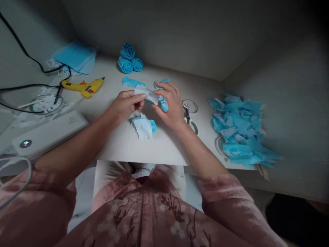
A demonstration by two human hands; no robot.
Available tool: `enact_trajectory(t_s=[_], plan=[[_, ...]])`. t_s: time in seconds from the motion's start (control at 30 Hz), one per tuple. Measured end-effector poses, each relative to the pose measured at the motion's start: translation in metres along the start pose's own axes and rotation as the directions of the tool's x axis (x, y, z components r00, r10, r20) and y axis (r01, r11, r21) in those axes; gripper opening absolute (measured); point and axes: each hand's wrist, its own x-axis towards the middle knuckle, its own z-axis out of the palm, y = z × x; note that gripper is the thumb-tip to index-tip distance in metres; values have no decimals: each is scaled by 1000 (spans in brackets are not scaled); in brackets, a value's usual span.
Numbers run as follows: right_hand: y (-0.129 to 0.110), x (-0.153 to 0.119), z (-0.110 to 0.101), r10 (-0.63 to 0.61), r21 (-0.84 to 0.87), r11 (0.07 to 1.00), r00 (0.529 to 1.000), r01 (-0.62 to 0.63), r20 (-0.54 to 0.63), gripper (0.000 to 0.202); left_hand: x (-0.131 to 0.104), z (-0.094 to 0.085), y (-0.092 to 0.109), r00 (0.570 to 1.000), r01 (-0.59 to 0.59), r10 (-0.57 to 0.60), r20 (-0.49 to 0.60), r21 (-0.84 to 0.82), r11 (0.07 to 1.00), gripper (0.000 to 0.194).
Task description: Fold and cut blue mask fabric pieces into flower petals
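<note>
Blue piece (163, 104) lay partly behind right hand (171, 104) | grey cable (30, 169) ran off left edge | scrap pile (238, 125) looked blurred

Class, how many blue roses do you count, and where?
3, clustered near the back wall: upper rose, lower-left rose, lower-right rose as pictured; others may be hidden.

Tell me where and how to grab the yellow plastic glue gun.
Grip the yellow plastic glue gun by its slim left-end handle, probably best from above: it lies on its side, and the dark nozzle points right, away from that end.
</note>
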Motion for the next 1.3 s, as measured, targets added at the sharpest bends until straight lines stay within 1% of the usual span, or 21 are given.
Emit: enact_trajectory(t_s=[0.1, 0.2, 0.4, 0.47, 0.63, 0.77, 0.83, 0.9, 0.97, 1.0, 1.03, 1.1, 1.17, 1.23, 1.3], plan=[[-1, 1, 1, -27, -14, 1000, 1000, 27, 9, 33, -1, 1, 0, 1000, 18, -18, 15, 14, 1000, 29], [-3, 0, 1, -18, -29, 999, 1000, 17, -11, 30, -1, 1, -1, 999, 29, -30, 26, 35, 999, 31], [-6, -2, 2, 17, -49, 999, 997, -21, -79, 34, 0, 1, -4, 998, 26, -28, 51, 32, 999, 32], [-7, -2, 1, 42, -26, 999, 995, -44, -89, 34, 0, 1, -5, 998, 27, -29, 47, 31, 999, 36], [-9, -2, 1, 111, 62, 993, 988, -105, -106, 32, 7, -2, -10, 999, 39, -39, 1, 58, 998, 53], [-9, -1, 1, 84, 76, 994, 990, -76, -112, 32, 11, -4, -12, 998, 68, -68, -4, 57, 996, 62], [-8, -1, 1, 60, 73, 996, 995, -54, -84, 34, 11, -4, -13, 998, 62, -62, -8, 35, 997, 57], [-8, -1, -1, 24, 79, 997, 1000, -23, -18, 36, 11, -6, -14, 999, 31, -31, -14, 13, 999, 44], [-8, -1, -5, 0, 111, 994, 999, -4, 37, 45, 10, -8, -15, 1000, -5, 5, -23, 2, 1000, 29], [-9, -1, -7, 10, 132, 991, 999, -15, 39, 52, 9, -8, -15, 999, -17, 17, -28, 4, 1000, 24], [-9, -2, -8, 39, 153, 987, 999, -42, 24, 58, 9, -9, -16, 999, -26, 26, -32, 11, 1000, 21], [-8, -2, -10, 135, 213, 969, 990, -124, -36, 63, 7, -9, -16, 998, -47, 49, -38, 49, 998, 20], [-5, -2, -8, 251, 299, 928, 966, -222, -61, 65, 5, -8, -15, 995, -83, 89, -38, 129, 988, 23], [-2, -1, -4, 370, 385, 860, 929, -335, -19, 66, 1, -6, -13, 991, -126, 131, -8, 225, 966, 26], [1, 0, -1, 473, 456, 767, 878, -452, 77, 69, -3, -4, -10, 984, -180, 168, 65, 302, 936, 27]])
